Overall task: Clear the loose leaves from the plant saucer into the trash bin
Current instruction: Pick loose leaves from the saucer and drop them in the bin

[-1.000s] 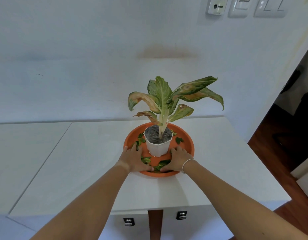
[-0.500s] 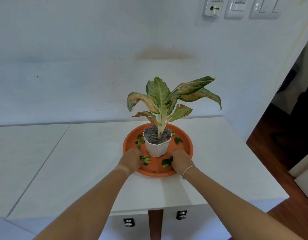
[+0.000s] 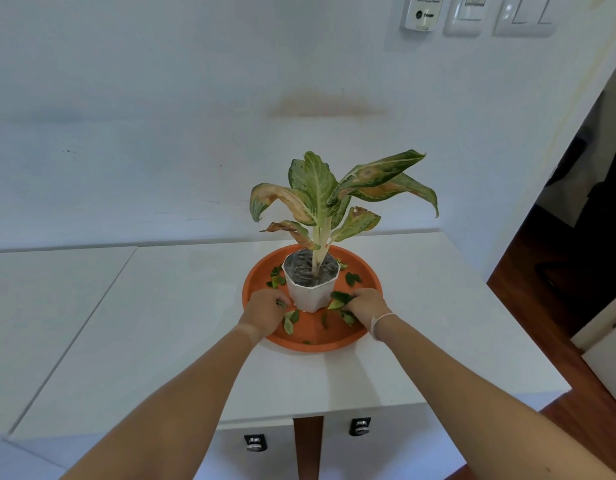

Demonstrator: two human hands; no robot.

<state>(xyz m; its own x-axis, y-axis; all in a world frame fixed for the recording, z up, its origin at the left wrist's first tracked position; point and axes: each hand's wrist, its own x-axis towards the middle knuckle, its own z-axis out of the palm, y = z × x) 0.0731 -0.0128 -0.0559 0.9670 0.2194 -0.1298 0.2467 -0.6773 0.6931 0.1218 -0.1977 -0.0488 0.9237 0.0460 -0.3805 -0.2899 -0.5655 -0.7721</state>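
Note:
An orange plant saucer [image 3: 367, 271] sits on the white table [image 3: 182, 306] with a white pot [image 3: 310, 292] and its leafy plant [image 3: 320, 195] in the middle. Several loose green leaves [image 3: 291, 322] lie scattered on the saucer around the pot. My left hand [image 3: 263, 311] is in the saucer left of the pot, fingers curled over a few leaves. My right hand [image 3: 363, 303] is right of the pot and grips a clump of leaves [image 3: 339, 298]. The trash bin is not in view.
The table stands against a white wall with switches [image 3: 472, 13] at upper right. Two drawer knobs [image 3: 255, 442] show under the front edge. A wooden floor [image 3: 541, 306] and a dark doorway lie to the right.
Both hands slid apart from the saucer's front and moved up to either side of the pot, fingers closing over leaves. Several leaves were left scattered at the front.

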